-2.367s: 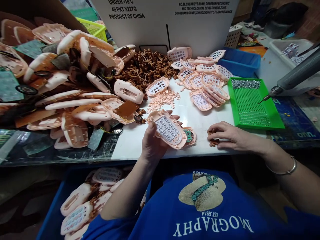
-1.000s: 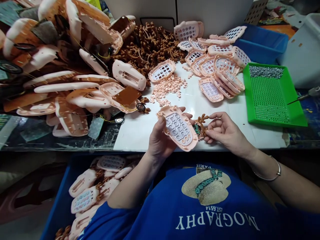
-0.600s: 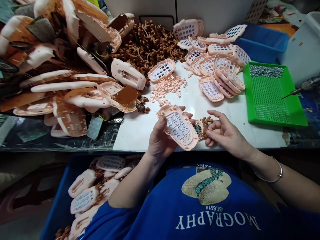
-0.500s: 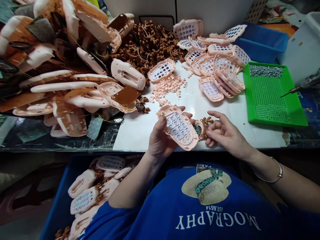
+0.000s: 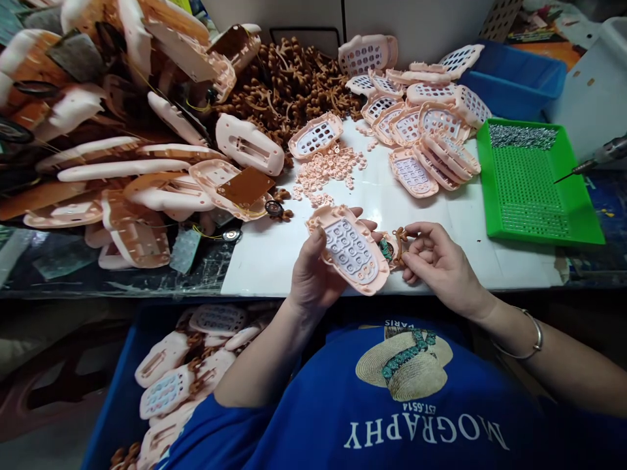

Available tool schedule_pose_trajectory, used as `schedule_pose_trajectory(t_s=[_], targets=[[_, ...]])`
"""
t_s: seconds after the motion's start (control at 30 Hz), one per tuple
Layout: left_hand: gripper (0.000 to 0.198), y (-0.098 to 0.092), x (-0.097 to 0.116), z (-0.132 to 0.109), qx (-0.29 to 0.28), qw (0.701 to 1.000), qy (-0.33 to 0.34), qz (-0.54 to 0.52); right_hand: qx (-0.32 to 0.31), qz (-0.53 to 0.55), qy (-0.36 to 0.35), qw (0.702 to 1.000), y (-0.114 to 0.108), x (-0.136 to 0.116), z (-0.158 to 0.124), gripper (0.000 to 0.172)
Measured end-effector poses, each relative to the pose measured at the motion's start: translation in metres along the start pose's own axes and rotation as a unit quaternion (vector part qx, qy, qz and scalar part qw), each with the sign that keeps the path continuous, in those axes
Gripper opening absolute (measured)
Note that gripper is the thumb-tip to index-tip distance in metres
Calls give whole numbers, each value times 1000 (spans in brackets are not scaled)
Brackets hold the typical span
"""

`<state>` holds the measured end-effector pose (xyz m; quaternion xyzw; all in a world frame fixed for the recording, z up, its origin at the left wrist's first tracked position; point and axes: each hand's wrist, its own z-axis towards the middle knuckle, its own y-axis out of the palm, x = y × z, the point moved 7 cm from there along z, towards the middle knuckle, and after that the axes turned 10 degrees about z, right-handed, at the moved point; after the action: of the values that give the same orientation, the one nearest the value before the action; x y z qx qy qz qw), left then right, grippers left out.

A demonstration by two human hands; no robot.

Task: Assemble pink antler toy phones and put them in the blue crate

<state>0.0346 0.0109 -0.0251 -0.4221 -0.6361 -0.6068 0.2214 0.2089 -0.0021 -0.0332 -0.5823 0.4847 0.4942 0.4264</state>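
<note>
My left hand [image 5: 309, 274] is closed around a pale pink plastic toy-phone shell [image 5: 377, 277], thumb on its near-left edge. Inside the shell lies a white rubber keypad [image 5: 350, 247]. Just right of it, a small pink part with a green piece [image 5: 386, 249] shows; whether it joins the shell I cannot tell. With thumb and index finger, my right hand [image 5: 438, 264] pinches a brown antler-shaped piece [image 5: 401, 243] against that small part. Small pink rings [image 5: 326, 170] lie in a heap beyond my hands.
Pink back shells with wires [image 5: 147, 170] pile up at left. Brown antler pieces [image 5: 294, 78] are heaped at the back, front shells [image 5: 441, 124] at back right. A green tray [image 5: 533, 232] holds screws, with a screwdriver [image 5: 595, 160] over it. A blue bin [image 5: 110, 405] of assembled phones stands below.
My right hand has shifted slightly left, and the antler piece has turned and sits closer against the small pink part. My left hand and the shell stay nearly still.
</note>
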Motion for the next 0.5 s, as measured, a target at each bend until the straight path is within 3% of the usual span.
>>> schedule_pose_trajectory(t_s=[0.13, 0.27, 0.5], targets=[[66, -1, 0, 0, 7, 1000, 0, 8, -40, -102, -16, 994, 3, -7, 5, 19], [66, 1, 2, 1, 4, 1000, 5, 13, -69, -212, -77, 972, 4, -17, 7, 13], [66, -3, 0, 2, 11, 1000, 5, 19, -86, -293, -78, 949, -5, -17, 12, 38]])
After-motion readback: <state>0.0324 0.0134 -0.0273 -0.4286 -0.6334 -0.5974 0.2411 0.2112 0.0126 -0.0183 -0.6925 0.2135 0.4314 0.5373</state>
